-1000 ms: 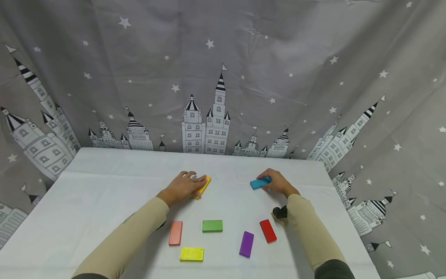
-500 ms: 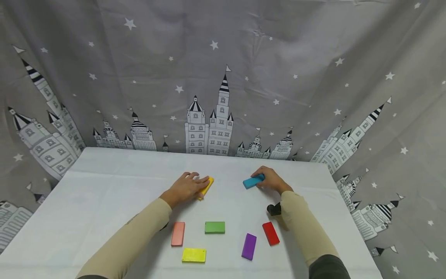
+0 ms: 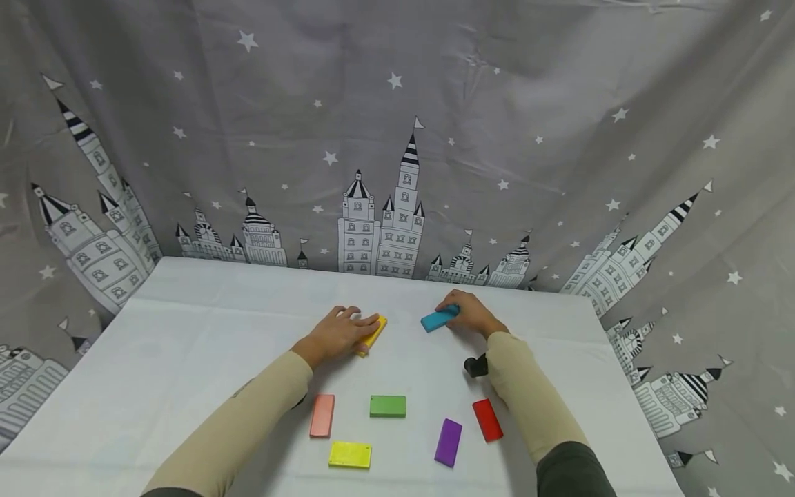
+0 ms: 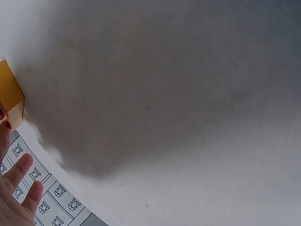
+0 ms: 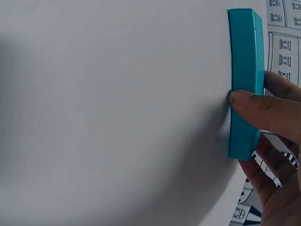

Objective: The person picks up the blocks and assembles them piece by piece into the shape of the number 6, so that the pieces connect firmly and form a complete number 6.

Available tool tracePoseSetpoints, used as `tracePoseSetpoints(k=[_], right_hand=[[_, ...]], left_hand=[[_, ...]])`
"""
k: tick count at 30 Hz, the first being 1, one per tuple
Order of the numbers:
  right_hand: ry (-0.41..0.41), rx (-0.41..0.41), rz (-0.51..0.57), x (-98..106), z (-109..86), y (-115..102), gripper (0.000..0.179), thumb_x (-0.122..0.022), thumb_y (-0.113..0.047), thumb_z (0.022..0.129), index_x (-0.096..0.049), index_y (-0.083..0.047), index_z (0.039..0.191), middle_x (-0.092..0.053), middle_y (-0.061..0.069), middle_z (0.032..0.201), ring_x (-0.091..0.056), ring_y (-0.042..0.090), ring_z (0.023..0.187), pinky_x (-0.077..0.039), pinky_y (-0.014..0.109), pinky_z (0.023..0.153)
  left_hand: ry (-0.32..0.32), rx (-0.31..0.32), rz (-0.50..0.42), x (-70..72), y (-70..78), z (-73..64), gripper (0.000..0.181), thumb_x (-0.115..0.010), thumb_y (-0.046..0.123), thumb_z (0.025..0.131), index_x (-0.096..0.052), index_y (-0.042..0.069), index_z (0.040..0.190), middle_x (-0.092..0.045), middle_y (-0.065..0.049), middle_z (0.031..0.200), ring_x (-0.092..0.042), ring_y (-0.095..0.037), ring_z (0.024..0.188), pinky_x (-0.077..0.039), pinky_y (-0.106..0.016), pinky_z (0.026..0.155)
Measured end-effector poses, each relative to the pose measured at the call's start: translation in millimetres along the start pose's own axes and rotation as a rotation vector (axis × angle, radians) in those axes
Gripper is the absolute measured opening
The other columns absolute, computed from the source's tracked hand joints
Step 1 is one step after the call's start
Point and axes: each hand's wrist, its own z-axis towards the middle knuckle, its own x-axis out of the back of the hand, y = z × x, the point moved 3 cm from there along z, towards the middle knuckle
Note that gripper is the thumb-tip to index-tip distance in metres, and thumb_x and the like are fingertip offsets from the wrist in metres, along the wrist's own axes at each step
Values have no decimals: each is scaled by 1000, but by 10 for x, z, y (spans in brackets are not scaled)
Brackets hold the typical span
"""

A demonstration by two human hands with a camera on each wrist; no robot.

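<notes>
Toward the back of the white table, my left hand (image 3: 337,334) grips an orange-yellow block (image 3: 375,333) between thumb and index finger. The other fingers spread away from it, as the left wrist view shows beside the block (image 4: 10,89). My right hand (image 3: 472,312) pinches a blue block (image 3: 437,319) a short way to the right. In the right wrist view the thumb crosses the near face of this blue block (image 5: 243,52), with fingers behind it. Both blocks lie at a slant, with a gap between them.
Nearer the front of the white table (image 3: 205,324) lie a salmon block (image 3: 322,416), a green block (image 3: 388,406), a bright yellow block (image 3: 350,455), a purple block (image 3: 448,442) and a red block (image 3: 487,420). A grey curtain (image 3: 298,138) with castles hangs behind.
My right hand has moved left with the blue block, closer to the orange-yellow one. The left hand keeps its place on its block. The head view has shifted slightly.
</notes>
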Motion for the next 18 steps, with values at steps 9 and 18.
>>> tracePoseSetpoints(k=[9,18], right_hand=[[-21,-2,-14,-46,157,-84,35,-76,2,76,-73,-7,110,-61,8,110,-55,27,109,-44,43,99],[-40,1,-6,-104,296,-198,35,-76,2,77,-73,-7,111,-62,6,110,-55,25,110,-43,40,100]], left_hand=[[-26,22,-28,19,18,-7,61,-53,43,95,-40,16,148,-34,1,154,-35,-34,137,-26,-53,111],[-31,20,-28,13,12,-8,62,-53,42,94,-40,16,148,-33,1,155,-32,-32,140,-25,-53,112]])
